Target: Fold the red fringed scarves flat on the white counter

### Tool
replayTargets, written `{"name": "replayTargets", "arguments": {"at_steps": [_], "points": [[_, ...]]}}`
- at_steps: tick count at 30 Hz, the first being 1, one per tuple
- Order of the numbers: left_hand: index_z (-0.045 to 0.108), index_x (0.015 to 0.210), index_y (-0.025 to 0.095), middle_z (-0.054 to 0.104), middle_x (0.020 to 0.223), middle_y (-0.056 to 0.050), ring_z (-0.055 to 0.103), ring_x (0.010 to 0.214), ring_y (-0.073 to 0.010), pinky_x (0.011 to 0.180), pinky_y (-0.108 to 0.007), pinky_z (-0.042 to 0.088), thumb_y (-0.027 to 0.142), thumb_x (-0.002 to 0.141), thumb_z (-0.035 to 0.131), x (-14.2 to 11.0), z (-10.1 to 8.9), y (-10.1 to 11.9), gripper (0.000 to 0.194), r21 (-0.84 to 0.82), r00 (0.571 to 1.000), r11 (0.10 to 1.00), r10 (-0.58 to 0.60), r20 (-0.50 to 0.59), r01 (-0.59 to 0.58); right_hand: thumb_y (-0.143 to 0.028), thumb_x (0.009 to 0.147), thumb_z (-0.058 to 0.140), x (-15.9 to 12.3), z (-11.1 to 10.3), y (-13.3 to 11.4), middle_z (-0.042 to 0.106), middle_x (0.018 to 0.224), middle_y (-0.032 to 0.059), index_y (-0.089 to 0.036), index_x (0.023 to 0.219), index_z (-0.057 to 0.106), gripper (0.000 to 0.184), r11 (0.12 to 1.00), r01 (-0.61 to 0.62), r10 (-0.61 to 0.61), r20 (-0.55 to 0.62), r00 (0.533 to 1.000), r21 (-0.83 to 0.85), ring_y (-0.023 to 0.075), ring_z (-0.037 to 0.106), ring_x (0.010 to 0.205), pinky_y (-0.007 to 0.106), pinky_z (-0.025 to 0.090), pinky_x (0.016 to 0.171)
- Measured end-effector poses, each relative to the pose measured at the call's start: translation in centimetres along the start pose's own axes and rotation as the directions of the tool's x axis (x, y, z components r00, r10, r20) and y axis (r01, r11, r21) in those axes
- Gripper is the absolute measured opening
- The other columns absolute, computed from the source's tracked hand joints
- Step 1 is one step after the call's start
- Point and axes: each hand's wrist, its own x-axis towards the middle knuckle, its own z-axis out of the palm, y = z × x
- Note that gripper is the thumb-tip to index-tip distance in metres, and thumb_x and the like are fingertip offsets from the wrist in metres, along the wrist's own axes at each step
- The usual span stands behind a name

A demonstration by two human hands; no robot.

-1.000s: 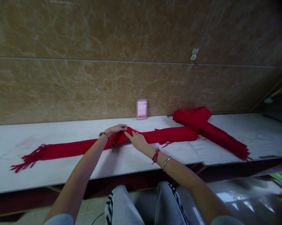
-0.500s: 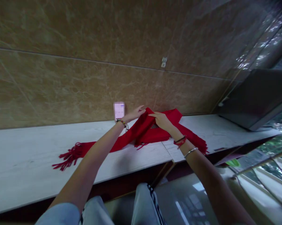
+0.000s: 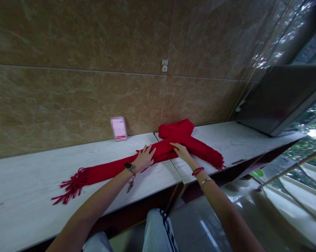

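A red fringed scarf lies across the white wood-grain counter, its two parts crossing at the right. One fringed end points left and another points lower right. My left hand rests palm down on the scarf's middle, fingers spread. Just right of it, my right hand has thumb and forefinger at the scarf near the crossing, gripping the cloth; its other fingers are partly hidden. A dark band and beads circle my left wrist, a red bracelet and a silver bangle my right.
A phone-like device with a blurred pink screen leans against the brown marbled wall. A small white cat-shaped piece is on that wall. At the counter's right end stands a large dark box-like thing. A seam crosses the white counter.
The scarf's raised fold has been lowered flat. My left hand has come down onto the cloth with fingers spread; my right hand has moved lower with the scarf. The camera view has shifted right.
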Motion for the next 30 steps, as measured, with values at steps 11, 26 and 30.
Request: {"name": "replayTargets", "arguments": {"at_steps": [11,26,30], "points": [[0.026,0.14,0.019,0.023,0.145,-0.015,0.024,0.131,-0.0314,0.097,-0.049,0.033,0.003,0.076,0.034,-5.2,-0.2,-4.4,0.066,0.096,0.992,0.995,0.005,0.124,-0.018,-0.003,0.073,0.039,-1.1,3.6,-4.9,0.062,0.113,0.0104,-0.015,0.114,0.06,0.047,0.993,0.068,-0.074,0.061,0.995,0.097,0.0172,0.057,0.103,0.036,0.043,0.093],[0.027,0.138,0.019,0.026,0.145,-0.014,0.024,0.132,-0.0272,0.103,-0.045,0.027,0.034,0.089,0.038,-8.9,-1.3,-8.5,0.052,-0.018,0.998,1.0,0.021,0.059,-0.02,-0.008,0.074,0.039,-2.5,6.5,-8.4,0.063,0.106,0.0109,-0.014,0.11,0.062,0.043,0.964,-0.14,0.147,-0.014,0.989,0.227,0.0169,0.06,0.089,0.035,0.047,0.084],[0.036,0.135,0.017,0.031,0.142,-0.015,0.031,0.129,-0.0246,0.103,-0.042,0.028,0.024,0.09,0.035,-8.6,-1.6,-9.0,0.045,-0.07,0.998,0.997,0.026,0.06,-0.022,-0.009,0.071,0.042,-3.3,6.8,-7.9,0.063,0.104,0.0089,-0.018,0.106,0.064,0.042,0.966,-0.07,0.092,-0.076,0.993,0.249,0.0178,0.057,0.097,0.037,0.043,0.09]]}}
